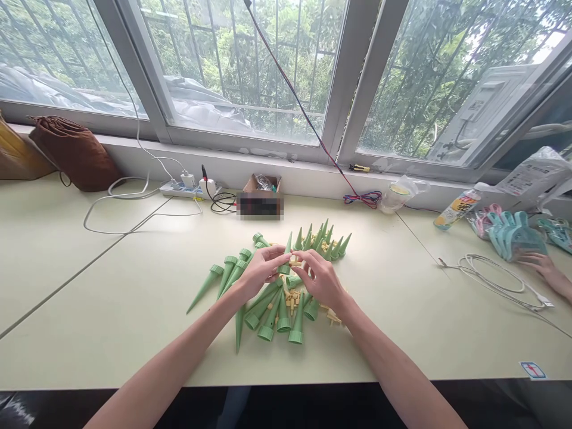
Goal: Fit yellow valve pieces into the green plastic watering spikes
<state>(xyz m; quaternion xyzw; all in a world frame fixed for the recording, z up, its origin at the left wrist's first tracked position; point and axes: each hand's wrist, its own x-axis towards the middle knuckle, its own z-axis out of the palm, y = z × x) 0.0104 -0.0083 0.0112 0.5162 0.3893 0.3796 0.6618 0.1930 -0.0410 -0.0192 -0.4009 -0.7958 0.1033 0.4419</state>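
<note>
My left hand [261, 271] is closed around a green plastic spike [288, 243], held tip up above the pile. Close against it, the fingers of my right hand [324, 283] are pinched at a small yellow plastic fitting [295, 263] by the spike's lower part. Whether the two parts are joined cannot be seen behind the fingers. Below lie loose green spikes [297, 325] with wide ribbed ends, among yellow fittings [292, 300]. Several capped spikes [210, 286] lie to the left. Behind my hands, more spikes [343, 245] stand with points up.
At the back are a power strip [172, 188], a small box [263, 182] and coiled wires [366, 199]. A brown bag [74, 152] sits far left. On the right are a spray can [460, 208], a white cable [491, 283], teal clips [513, 235] and another person's hand [543, 265].
</note>
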